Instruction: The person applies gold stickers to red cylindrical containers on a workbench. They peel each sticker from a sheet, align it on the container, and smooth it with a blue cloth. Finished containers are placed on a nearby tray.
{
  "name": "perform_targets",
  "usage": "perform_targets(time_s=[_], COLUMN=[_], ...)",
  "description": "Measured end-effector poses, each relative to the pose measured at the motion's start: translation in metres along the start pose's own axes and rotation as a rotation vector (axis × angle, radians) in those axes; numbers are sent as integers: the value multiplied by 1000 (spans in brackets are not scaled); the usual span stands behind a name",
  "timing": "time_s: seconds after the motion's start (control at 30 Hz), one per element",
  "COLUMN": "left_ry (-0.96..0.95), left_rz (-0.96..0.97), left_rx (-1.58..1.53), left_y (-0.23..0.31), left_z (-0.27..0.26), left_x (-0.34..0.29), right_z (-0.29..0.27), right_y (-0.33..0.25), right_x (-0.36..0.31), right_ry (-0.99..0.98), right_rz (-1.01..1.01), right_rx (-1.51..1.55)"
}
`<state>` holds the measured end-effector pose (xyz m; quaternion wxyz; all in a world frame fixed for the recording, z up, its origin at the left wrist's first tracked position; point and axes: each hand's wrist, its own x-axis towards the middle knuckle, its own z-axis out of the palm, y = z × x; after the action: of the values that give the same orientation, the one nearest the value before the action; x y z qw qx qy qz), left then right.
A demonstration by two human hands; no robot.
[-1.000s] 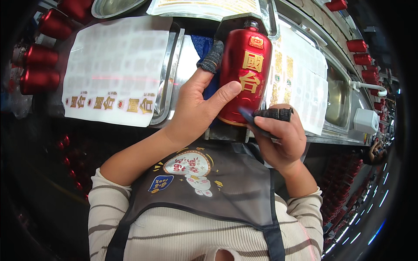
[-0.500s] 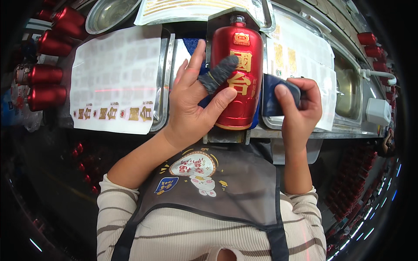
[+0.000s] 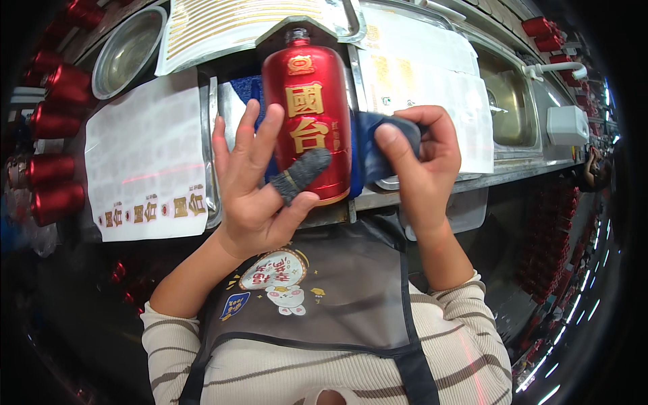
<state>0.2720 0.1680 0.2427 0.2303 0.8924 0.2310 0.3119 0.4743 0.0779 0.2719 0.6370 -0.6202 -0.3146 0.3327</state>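
Note:
A glossy red bottle point(image 3: 307, 108) with gold characters lies on its back in a metal holder point(image 3: 270, 44), its neck away from me. Blue cloth point(image 3: 250, 88) shows beneath and beside it. My left hand point(image 3: 246, 192) is over the bottle's lower left side, fingers spread. A grey knitted sleeve point(image 3: 300, 177) covers its index finger, which lies across the bottle's lower front; I cannot tell how firmly it touches. My right hand point(image 3: 428, 162) grips a dark blue flat scraper point(image 3: 381, 145) between thumb and fingers, just right of the bottle.
Left stands a tray with a white decal sheet point(image 3: 148, 169); behind it are a steel bowl point(image 3: 131, 50) and a sheet of gold strips point(image 3: 236, 27). More sheets point(image 3: 432, 88), a sink point(image 3: 509, 111) and a white jug point(image 3: 567, 126) are right. Red bottles point(image 3: 57, 118) line the left.
The view has shifted, so the bench appears further left. My left hand has slid down the bottle toward its base, its covered finger leaving the upper character. The scraper stays in my right hand.

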Motion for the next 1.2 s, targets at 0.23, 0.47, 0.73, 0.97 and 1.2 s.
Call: perform_targets(time_s=[0.23,0.47,0.73,0.97,1.2], left_ry=[254,293,281,276,299], left_rz=[-216,-405,-508,-577,-452], left_rx=[-463,-528,-551,-609,-393], left_y=[-18,-21,-22,-17,-22], left_z=[13,19,14,12,14], left_x=[-17,-17,-20,-13,-17], right_z=[-54,-113,-197,-214,-342], right_y=[35,22,29,15,46], right_x=[25,49,87,117,136], right_ry=[145,-3,242,264,114], right_rz=[47,152,133,374,430], right_rx=[-244,-841,-1541,-1443,-860])
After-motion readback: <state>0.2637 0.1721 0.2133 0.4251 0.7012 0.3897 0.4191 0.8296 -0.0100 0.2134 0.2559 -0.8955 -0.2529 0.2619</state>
